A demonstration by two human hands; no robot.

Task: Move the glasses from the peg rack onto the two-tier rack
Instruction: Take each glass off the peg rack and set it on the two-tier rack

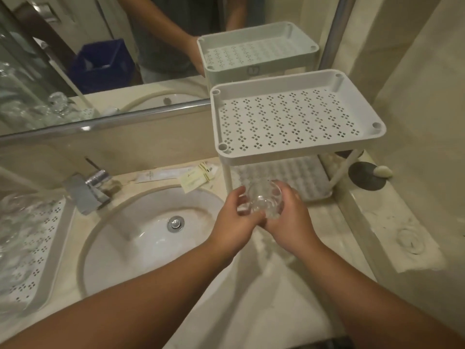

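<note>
Fingers [240, 195] of both hands curl round clear glass [264, 199], left hand [232, 222] and right hand [292, 220] cupping it just before two-tier rack [299, 147]. Carry step, judged; next: set glass onto a tier.

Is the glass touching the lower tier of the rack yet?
Cannot tell. The head view shows the glass gripped by both hands, left hand and right hand, right at the lower tier front edge; contact there isn't visible.
</note>
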